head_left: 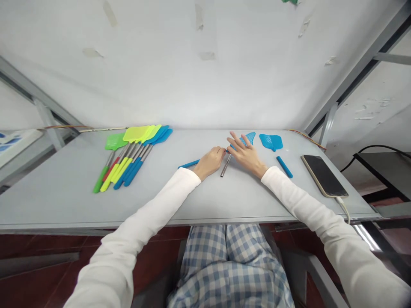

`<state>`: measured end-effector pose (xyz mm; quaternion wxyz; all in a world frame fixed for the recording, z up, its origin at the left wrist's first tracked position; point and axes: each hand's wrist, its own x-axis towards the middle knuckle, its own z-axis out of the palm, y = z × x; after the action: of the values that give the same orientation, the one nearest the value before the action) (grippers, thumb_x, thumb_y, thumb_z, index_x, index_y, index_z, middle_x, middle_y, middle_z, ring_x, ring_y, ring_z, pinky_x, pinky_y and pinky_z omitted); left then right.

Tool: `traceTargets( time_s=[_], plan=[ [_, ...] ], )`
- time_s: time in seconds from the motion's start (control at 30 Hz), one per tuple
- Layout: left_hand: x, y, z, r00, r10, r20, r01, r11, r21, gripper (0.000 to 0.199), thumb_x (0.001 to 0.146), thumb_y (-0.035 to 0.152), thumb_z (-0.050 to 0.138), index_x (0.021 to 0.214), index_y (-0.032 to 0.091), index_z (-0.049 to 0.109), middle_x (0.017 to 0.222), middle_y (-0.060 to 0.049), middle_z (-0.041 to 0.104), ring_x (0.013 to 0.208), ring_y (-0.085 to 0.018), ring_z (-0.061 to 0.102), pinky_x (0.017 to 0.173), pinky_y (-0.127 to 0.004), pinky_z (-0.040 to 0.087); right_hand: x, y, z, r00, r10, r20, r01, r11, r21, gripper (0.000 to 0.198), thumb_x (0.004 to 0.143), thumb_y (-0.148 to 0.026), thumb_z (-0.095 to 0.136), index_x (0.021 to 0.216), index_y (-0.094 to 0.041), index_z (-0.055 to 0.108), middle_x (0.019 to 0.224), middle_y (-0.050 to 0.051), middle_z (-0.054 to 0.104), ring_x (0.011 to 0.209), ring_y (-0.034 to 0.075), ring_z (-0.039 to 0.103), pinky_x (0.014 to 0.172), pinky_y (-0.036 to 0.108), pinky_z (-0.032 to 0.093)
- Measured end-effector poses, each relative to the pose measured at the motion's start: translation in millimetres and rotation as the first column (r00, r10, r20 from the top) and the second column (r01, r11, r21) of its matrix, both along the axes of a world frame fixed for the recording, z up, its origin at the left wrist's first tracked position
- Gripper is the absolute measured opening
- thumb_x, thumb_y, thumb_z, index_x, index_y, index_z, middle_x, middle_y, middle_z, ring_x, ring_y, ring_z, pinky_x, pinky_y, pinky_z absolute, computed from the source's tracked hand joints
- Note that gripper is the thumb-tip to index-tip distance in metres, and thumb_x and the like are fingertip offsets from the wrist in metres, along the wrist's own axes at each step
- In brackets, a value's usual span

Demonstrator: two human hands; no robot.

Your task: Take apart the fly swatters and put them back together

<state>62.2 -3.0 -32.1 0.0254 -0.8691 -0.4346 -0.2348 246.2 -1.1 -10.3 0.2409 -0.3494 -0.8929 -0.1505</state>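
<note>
My left hand (212, 161) is closed, its fingertips pinched at the narrow blue neck of a fly swatter head (249, 137). A blue handle (189, 164) sticks out to the left from beneath this hand; whether it is gripped too is hidden. My right hand (248, 156) lies over the mesh of the same swatter head, its fingers stretched and spread apart, the thumb close to the left fingertips. Between both hands, a metal tube (226, 167) slants toward me, its upper end covered by my right hand.
A second blue swatter head (271, 142) and a loose blue handle (284, 167) lie to the right. Further right is a phone (325, 175) with a charging cable. Several assembled fly swatters (128, 158), green, yellow and blue, are fanned out on the left. A white wall backs the grey table (205, 201).
</note>
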Motion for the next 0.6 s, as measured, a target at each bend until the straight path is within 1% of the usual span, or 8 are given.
traceTargets(
  time_s=[0.1,0.17,0.23,0.3,0.4,0.5,0.57,0.6],
  plan=[
    [0,0,0.9,0.997,0.054,-0.048,-0.054,0.999,0.006,0.027,0.096,0.019,0.028,0.096,0.016,0.055,0.092,-0.011,0.059,0.092,-0.023,0.055,0.081,-0.035,0.046,-5,0,-1,0.999,-0.05,-0.011,0.05,0.998,-0.048,0.034,0.095,-0.014,0.029,0.101,-0.021,0.062,0.107,0.011,0.065,0.12,0.025,0.052,0.107,0.05,0.031],
    [0,-1,2.7,0.994,0.076,-0.075,-0.075,0.997,0.018,0.026,0.095,0.015,0.029,0.098,0.017,0.054,0.093,-0.01,0.06,0.093,-0.022,0.055,0.082,-0.035,0.046,-7,-1,-1,0.997,-0.069,-0.02,0.067,0.994,-0.081,0.035,0.096,-0.015,0.029,0.1,-0.022,0.063,0.104,0.011,0.065,0.108,0.024,0.056,0.103,0.049,0.034],
    [2,-1,4.1,0.992,0.085,-0.088,-0.083,0.996,0.03,0.026,0.093,0.012,0.03,0.101,0.017,0.054,0.095,-0.01,0.06,0.094,-0.023,0.055,0.083,-0.036,0.045,-6,-2,-1,0.998,-0.06,-0.034,0.056,0.993,-0.105,0.036,0.096,-0.016,0.029,0.102,-0.024,0.063,0.103,0.011,0.065,0.103,0.024,0.056,0.101,0.048,0.035],
    [3,-1,4.9,0.993,0.09,-0.081,-0.087,0.995,0.04,0.026,0.093,0.012,0.03,0.102,0.017,0.054,0.097,-0.011,0.061,0.094,-0.023,0.055,0.084,-0.037,0.045,-6,-2,-1,0.998,-0.051,-0.047,0.045,0.992,-0.115,0.037,0.097,-0.019,0.028,0.105,-0.025,0.063,0.102,0.01,0.064,0.102,0.024,0.056,0.1,0.048,0.036],
    [2,-2,5.7,0.995,0.101,-0.025,-0.1,0.994,0.034,0.028,0.097,0.02,0.027,0.104,0.015,0.054,0.097,-0.012,0.061,0.093,-0.023,0.055,0.084,-0.036,0.045,-6,-2,2,0.994,-0.107,-0.033,0.103,0.989,-0.106,0.04,0.099,-0.025,0.024,0.106,-0.021,0.063,0.102,0.013,0.064,0.099,0.026,0.055,0.094,0.047,0.038],
    [-4,-3,7.3,0.991,0.114,0.064,-0.116,0.993,0.017,0.03,0.098,0.027,0.028,0.105,0.015,0.054,0.099,-0.012,0.06,0.093,-0.022,0.057,0.083,-0.034,0.046,-5,-2,5,0.991,-0.137,0.001,0.137,0.987,-0.082,0.043,0.099,-0.038,0.027,0.117,-0.017,0.06,0.11,0.016,0.062,0.101,0.028,0.053,0.092,0.047,0.038],
    [-10,-3,9.0,0.989,0.107,0.098,-0.11,0.993,0.029,0.029,0.098,0.028,0.03,0.105,0.016,0.055,0.099,-0.011,0.059,0.094,-0.021,0.057,0.084,-0.033,0.046,-2,-4,6,0.994,-0.109,0.01,0.11,0.991,-0.081,0.048,0.097,-0.044,0.031,0.129,-0.016,0.052,0.125,0.017,0.057,0.107,0.03,0.052,0.096,0.048,0.036],
    [-12,-3,9.9,0.99,0.103,0.099,-0.108,0.993,0.04,0.029,0.098,0.028,0.03,0.105,0.016,0.056,0.099,-0.011,0.059,0.094,-0.021,0.057,0.084,-0.033,0.045,-1,-5,7,0.995,-0.1,0.007,0.1,0.992,-0.082,0.049,0.097,-0.044,0.033,0.135,-0.016,0.048,0.133,0.017,0.053,0.112,0.031,0.051,0.099,0.049,0.034]
  ],
)
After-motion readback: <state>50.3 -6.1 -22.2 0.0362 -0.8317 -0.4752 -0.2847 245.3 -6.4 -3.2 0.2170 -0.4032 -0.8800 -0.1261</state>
